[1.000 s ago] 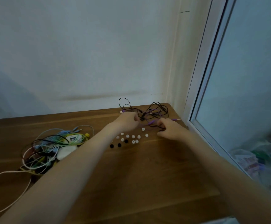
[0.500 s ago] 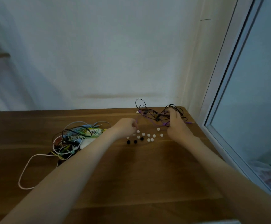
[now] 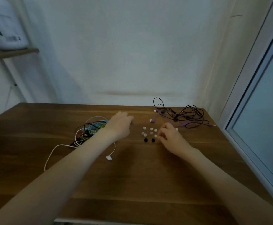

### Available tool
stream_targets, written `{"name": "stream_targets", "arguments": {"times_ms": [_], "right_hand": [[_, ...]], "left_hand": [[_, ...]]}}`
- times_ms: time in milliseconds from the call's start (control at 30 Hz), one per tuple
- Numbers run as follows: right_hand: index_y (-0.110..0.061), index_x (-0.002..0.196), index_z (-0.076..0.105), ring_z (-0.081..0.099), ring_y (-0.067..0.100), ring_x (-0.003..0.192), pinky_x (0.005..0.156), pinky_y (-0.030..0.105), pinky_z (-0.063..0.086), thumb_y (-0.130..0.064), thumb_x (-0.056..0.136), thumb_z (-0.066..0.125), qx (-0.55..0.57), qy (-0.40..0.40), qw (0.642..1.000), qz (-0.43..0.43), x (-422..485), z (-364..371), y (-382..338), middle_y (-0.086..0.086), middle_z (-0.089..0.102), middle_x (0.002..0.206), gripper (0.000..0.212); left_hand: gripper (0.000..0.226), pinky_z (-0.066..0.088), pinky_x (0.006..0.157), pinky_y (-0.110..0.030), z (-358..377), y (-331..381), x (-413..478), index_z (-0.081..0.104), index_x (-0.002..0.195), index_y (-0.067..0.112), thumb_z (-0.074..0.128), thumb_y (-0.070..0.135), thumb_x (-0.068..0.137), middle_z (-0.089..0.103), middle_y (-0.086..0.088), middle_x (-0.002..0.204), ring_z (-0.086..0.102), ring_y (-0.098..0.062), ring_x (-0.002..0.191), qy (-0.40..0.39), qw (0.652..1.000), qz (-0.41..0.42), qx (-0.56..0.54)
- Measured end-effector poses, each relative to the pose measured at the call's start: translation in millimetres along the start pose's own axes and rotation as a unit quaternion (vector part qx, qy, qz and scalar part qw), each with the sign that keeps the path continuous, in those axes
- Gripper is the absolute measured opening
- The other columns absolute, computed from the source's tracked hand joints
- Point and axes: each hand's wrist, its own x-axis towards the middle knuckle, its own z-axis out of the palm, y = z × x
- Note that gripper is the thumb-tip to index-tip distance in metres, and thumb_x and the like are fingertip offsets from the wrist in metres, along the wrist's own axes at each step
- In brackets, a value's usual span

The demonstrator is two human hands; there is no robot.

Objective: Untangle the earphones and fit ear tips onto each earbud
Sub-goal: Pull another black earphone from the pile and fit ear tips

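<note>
A tangle of black and purple earphones (image 3: 183, 116) lies at the far right of the wooden table (image 3: 132, 176), with a purple earbud (image 3: 152, 120) lying toward the middle. Several white ear tips (image 3: 148, 131) and two black ear tips (image 3: 149, 140) are scattered in front of it. My right hand (image 3: 170, 138) sits at the right edge of the tips, fingers curled, fingertips at a white tip (image 3: 155, 136); whether it pinches it is unclear. My left hand (image 3: 120, 125) hovers palm down left of the tips, fingers relaxed, holding nothing.
A second tangle of coloured earphone cables (image 3: 90, 130) lies left of my left arm, a white cable with an earbud (image 3: 109, 158) trailing toward me. A window frame (image 3: 240, 88) runs along the table's right edge. A shelf with a white box (image 3: 4, 25) hangs upper left.
Both hands let go of the black and purple tangle and drew back. The right hand came down to the ear tips; the left moved left. The camera view shifted left.
</note>
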Motion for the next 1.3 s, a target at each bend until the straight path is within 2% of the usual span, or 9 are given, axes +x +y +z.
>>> {"name": "stream_targets", "arguments": {"times_ms": [267,433,533,733,867,1000,1133,1233,1300], "right_hand": [[-0.022,0.100,0.059,0.050,0.007,0.095,0.093,0.029,0.043,-0.016,0.095,0.052,-0.026,-0.024,0.999,0.003,-10.0,1.8,1.0,-0.021,0.047,0.087,0.010],[-0.024,0.097,0.057,0.047,0.007,0.095,0.095,0.027,0.034,-0.017,0.095,0.050,-0.064,0.003,0.998,0.012,-11.1,1.2,7.8,-0.012,0.053,0.096,0.010],[-0.025,0.102,0.058,0.045,0.005,0.093,0.095,0.027,0.033,-0.017,0.095,0.051,-0.065,0.016,0.998,0.020,-10.4,2.0,9.7,-0.013,0.054,0.099,0.013],[-0.024,0.120,0.051,0.042,0.011,0.111,0.094,0.025,0.031,-0.022,0.091,0.060,-0.063,0.026,0.998,-0.012,-9.1,0.6,-2.5,-0.011,0.050,0.112,0.031],[-0.025,0.145,0.026,0.028,0.007,0.127,0.094,0.017,0.029,-0.029,0.082,0.073,0.143,0.026,0.989,-0.027,-0.3,-5.3,-51.5,-0.009,0.032,0.136,0.078],[-0.034,0.149,0.003,0.020,0.002,0.134,0.102,0.025,0.028,-0.030,0.073,0.080,0.417,-0.047,0.907,-0.042,20.1,-4.1,-111.8,-0.011,0.021,0.151,0.108],[-0.032,0.130,0.038,0.044,-0.001,0.124,0.101,0.030,0.042,-0.012,0.077,0.075,0.507,-0.105,0.851,-0.089,42.0,-1.3,-150.1,-0.012,0.051,0.130,0.068],[-0.026,0.095,0.062,0.059,0.003,0.103,0.093,0.028,0.042,-0.016,0.091,0.063,0.446,-0.121,0.883,-0.079,50.8,3.8,-166.8,-0.010,0.066,0.103,0.011],[-0.023,0.081,0.064,0.059,0.010,0.099,0.088,0.029,0.042,-0.022,0.096,0.055,0.387,-0.108,0.913,-0.074,57.5,8.2,-170.1,-0.006,0.066,0.098,0.017]], "left_hand": [[0.036,0.022,0.108,-0.049,-13.7,-26.1,-13.2,0.045,0.130,0.017,0.044,0.014,0.094,0.050,-0.010,0.130,0.035,-0.031,0.129,-0.099,0.968,-0.093,0.208],[0.027,0.042,0.076,-0.032,-17.0,-43.4,-9.1,0.063,0.116,0.013,0.041,0.015,0.099,0.064,-0.005,0.106,0.060,-0.024,0.095,-0.104,0.982,-0.114,0.106],[0.032,0.035,0.059,-0.026,-27.9,-41.8,-10.7,0.062,0.117,0.008,0.036,0.021,0.102,0.062,-0.009,0.102,0.052,-0.020,0.080,-0.152,0.983,-0.099,0.024],[0.028,0.044,0.086,-0.033,-57.3,-34.6,-23.6,0.062,0.114,0.011,0.039,0.022,0.102,0.059,-0.008,0.113,0.056,-0.023,0.102,-0.140,0.965,-0.075,-0.208],[0.030,0.040,0.089,-0.038,-76.2,-26.6,-34.4,0.060,0.086,0.018,0.039,0.034,0.101,0.055,-0.008,0.107,0.051,-0.025,0.100,-0.092,0.948,-0.061,-0.298],[0.030,0.036,0.081,-0.032,-91.1,-8.8,-41.0,0.054,0.076,0.016,0.041,0.029,0.100,0.050,-0.003,0.100,0.047,-0.020,0.094,-0.015,0.922,-0.012,-0.388],[0.033,0.038,0.095,-0.035,-101.7,-1.9,-40.3,0.061,0.086,0.014,0.037,0.034,0.100,0.056,0.001,0.120,0.051,-0.017,0.112,0.036,0.918,0.026,-0.395],[0.038,0.031,0.093,-0.020,-113.9,-9.5,-36.6,0.063,0.083,0.023,0.033,0.032,0.104,0.061,0.006,0.119,0.050,-0.002,0.114,0.116,0.908,0.043,-0.401],[0.038,0.033,0.084,-0.005,-124.2,-19.5,-37.3,0.062,0.084,0.026,0.032,0.029,0.105,0.063,0.012,0.105,0.051,0.016,0.097,0.205,0.881,0.035,-0.425]]}}
